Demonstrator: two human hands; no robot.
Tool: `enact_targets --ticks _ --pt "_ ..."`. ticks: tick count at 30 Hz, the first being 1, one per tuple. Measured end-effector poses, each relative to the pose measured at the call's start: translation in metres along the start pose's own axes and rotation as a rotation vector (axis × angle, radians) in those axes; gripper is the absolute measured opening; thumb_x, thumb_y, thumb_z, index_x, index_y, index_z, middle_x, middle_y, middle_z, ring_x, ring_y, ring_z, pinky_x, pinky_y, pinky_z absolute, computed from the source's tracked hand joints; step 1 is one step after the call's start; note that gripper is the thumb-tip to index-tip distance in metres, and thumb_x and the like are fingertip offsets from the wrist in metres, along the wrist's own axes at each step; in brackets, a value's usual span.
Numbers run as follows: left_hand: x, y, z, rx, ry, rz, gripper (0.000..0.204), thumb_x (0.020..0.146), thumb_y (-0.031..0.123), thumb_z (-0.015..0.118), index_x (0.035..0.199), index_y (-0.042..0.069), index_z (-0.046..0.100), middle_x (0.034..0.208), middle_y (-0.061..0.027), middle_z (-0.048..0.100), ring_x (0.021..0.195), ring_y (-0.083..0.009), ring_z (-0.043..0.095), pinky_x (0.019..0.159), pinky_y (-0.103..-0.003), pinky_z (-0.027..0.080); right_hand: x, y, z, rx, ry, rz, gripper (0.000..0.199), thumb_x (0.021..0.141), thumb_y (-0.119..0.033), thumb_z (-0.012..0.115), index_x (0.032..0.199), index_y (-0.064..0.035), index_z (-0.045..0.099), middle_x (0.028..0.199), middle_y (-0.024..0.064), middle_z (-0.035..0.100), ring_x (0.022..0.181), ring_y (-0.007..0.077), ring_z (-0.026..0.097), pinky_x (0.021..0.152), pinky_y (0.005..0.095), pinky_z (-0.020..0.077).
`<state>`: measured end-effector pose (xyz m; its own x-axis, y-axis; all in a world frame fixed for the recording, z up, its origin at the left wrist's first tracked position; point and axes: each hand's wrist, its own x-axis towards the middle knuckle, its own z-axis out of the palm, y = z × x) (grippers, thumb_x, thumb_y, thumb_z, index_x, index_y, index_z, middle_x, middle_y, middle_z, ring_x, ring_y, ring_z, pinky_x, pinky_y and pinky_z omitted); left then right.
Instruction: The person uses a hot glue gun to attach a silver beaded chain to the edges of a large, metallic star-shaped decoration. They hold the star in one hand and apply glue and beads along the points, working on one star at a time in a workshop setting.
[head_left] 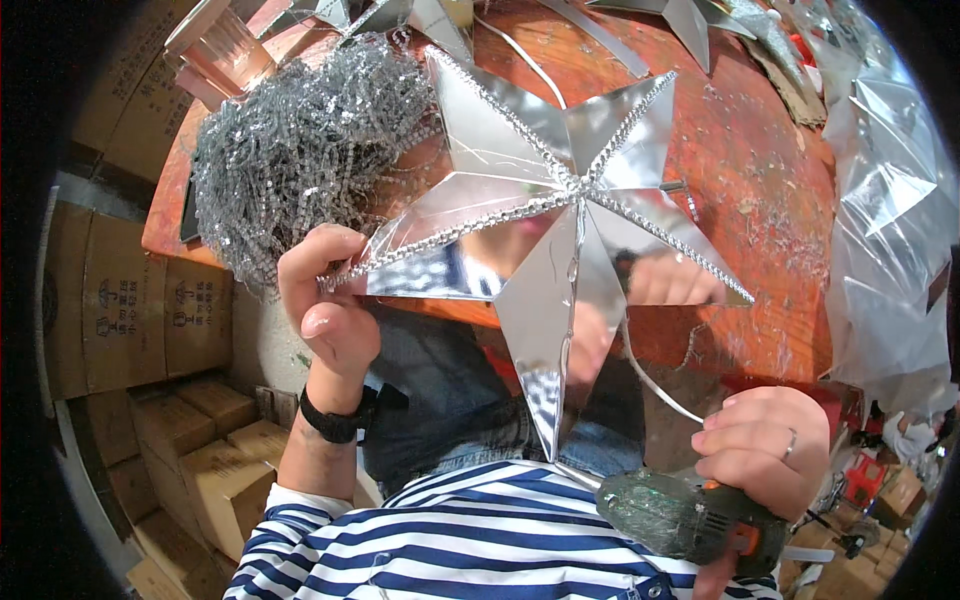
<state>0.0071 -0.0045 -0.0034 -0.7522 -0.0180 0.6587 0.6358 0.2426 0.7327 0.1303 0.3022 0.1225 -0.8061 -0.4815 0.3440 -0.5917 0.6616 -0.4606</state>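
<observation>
My left hand (325, 300) pinches the left tip of a large mirrored silver star (540, 220) and holds it up over the table edge. Strips of small clear beads run along the star's ridges, and one ridge below the centre is bare with a glue line. My right hand (765, 440) grips a dark glue gun (690, 515) with an orange trigger, low at the right; its nozzle points left toward the star's bottom tip. A black band sits on my left wrist.
A heap of silver bead strips (300, 140) lies on the red-brown table (760, 200) at the left. More silver stars (690, 20) lie at the far edge. Clear plastic bags (890, 200) hang at the right. Cardboard boxes (140, 320) stack on the left floor.
</observation>
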Motion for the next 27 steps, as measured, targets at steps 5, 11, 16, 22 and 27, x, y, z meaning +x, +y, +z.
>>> enact_targets --ticks 5,11,16,22,27 --pt "-0.002 0.001 0.0 0.02 -0.008 -0.029 0.075 0.089 0.068 0.03 0.104 -0.003 0.048 0.086 -0.0108 0.055 0.074 -0.0147 0.051 0.069 -0.027 0.042 -0.007 0.0 0.003 -0.034 0.037 0.001 0.014 0.06 -0.025 0.062 0.064 -0.0122 0.058 0.068 0.0006 0.065 0.062 0.0188 0.063 0.057 0.032 0.0523" --pt "-0.004 0.002 -0.006 0.041 -0.049 -0.058 0.076 0.089 0.068 0.03 0.105 -0.003 0.05 0.093 -0.011 0.056 0.081 -0.0152 0.053 0.074 -0.027 0.043 -0.004 -0.001 0.007 -0.071 0.084 0.04 0.017 0.057 -0.026 0.061 0.063 -0.0098 0.059 0.065 0.0022 0.064 0.06 0.0197 0.062 0.056 0.0322 0.051" --pt "-0.004 0.005 -0.003 0.084 0.001 -0.144 0.082 0.083 0.077 0.032 0.104 0.0 0.052 0.094 -0.0056 0.055 0.082 -0.0105 0.049 0.074 -0.024 0.04 -0.004 -0.001 0.012 -0.037 0.132 0.043 0.019 0.056 -0.028 0.061 0.061 -0.009 0.059 0.063 0.0026 0.062 0.058 0.0199 0.061 0.054 0.032 0.0486" --pt "-0.001 0.006 -0.003 0.07 -0.037 -0.109 0.079 0.085 0.074 0.031 0.105 0.0 0.052 0.097 -0.0058 0.054 0.086 -0.0119 0.05 0.078 -0.025 0.042 -0.008 -0.007 0.008 -0.031 0.078 0.014 0.022 0.053 -0.03 0.061 0.06 -0.0091 0.058 0.059 0.0021 0.058 0.056 0.0195 0.059 0.051 0.0306 0.0463" --pt "0.002 0.006 -0.003 0.101 -0.092 -0.011 0.076 0.087 0.071 0.031 0.109 0.001 0.049 0.104 -0.0095 0.052 0.091 -0.0147 0.051 0.08 -0.025 0.042 -0.011 -0.014 0.009 -0.088 0.055 0.038 0.029 0.051 -0.035 0.063 0.06 -0.0083 0.057 0.058 0.0028 0.056 0.055 0.0204 0.059 0.049 0.0299 0.0453"
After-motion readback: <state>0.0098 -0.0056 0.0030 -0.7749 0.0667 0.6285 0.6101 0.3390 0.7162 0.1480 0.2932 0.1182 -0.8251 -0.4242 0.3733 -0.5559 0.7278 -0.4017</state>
